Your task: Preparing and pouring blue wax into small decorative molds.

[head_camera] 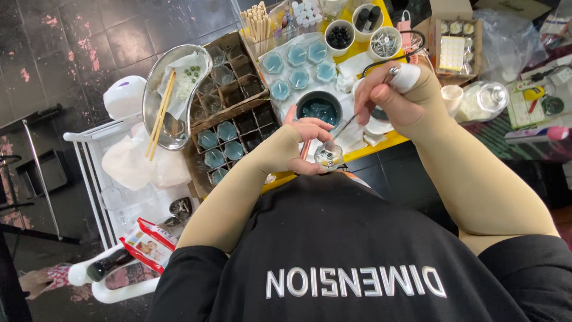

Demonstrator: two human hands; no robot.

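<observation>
My left hand (304,140) holds a small clear glass cup (329,156) with dark bits inside, close to my chest. My right hand (390,95) grips thin metal tweezers (348,124) whose tip reaches down into that cup. Just beyond the cup stands a dark bowl of blue liquid (319,109) on the yellow table (381,145). Several small glass cups filled with pale blue material (298,65) sit on white paper behind the bowl.
A cardboard divider box (229,113) holds more blue-filled cups at the left. A metal kidney tray (173,95) with wooden sticks sits beside it. White bowls of beads and small parts (339,37), wooden sticks (259,24), a glass jar (485,98) and a white cart (113,179) surround the work area.
</observation>
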